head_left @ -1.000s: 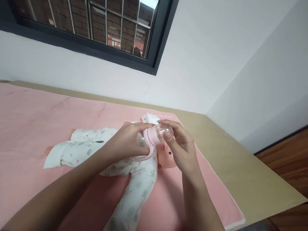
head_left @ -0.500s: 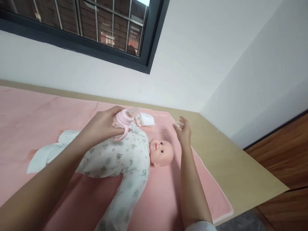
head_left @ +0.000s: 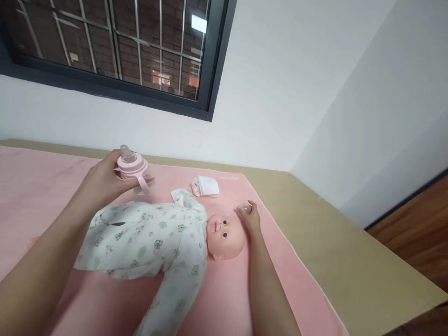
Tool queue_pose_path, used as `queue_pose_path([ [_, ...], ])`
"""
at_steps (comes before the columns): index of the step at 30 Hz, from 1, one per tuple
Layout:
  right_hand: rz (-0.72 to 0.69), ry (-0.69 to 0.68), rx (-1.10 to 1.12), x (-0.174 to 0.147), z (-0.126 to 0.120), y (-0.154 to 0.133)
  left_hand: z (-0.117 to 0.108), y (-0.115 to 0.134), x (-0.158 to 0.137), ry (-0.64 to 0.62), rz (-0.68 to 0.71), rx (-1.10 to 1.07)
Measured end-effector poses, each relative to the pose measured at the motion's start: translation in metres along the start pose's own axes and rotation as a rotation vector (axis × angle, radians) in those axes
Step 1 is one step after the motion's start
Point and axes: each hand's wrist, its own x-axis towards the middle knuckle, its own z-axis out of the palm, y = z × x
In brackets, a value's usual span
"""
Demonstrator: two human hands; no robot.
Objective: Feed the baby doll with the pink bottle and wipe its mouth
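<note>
Counted present: one left hand (head_left: 103, 176), one right hand (head_left: 253, 221), one bottle (head_left: 132, 165), one clear cap (head_left: 246, 208), one doll (head_left: 154, 238), one white packet (head_left: 208, 185), one pink mat (head_left: 42, 186), one tabletop (head_left: 315, 228), one window (head_left: 147, 60).

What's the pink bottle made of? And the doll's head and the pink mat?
The pink-collared baby bottle looks like smooth plastic, with a gentle shine; its see-through teat may be silicone. The round peach doll's head seems vinyl or another plastic, from its even satiny surface. The wide pink mat looks like matte cloth, with a pale edge, but the fabric is unclear.
</note>
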Motion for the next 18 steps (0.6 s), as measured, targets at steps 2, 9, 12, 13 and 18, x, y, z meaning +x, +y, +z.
queue_pose_path([
  [2,0.052,-0.048,0.003,0.003,0.002,0.001,0.010,-0.004,0.003,-0.011,0.005,0.032],
  [9,0.050,-0.082,0.009,0.005,0.002,0.000,0.064,-0.030,0.042,-0.146,-0.042,0.278],
  [12,0.053,-0.082,0.035,0.002,0.000,-0.002,0.079,-0.043,0.056,-0.207,-0.088,0.346],
  [13,0.049,-0.084,0.042,0.002,0.000,-0.002,0.082,-0.047,0.060,-0.212,-0.103,0.356],
  [18,0.043,-0.081,0.070,0.002,0.001,-0.002,0.095,-0.067,0.067,-0.209,-0.161,0.364],
])
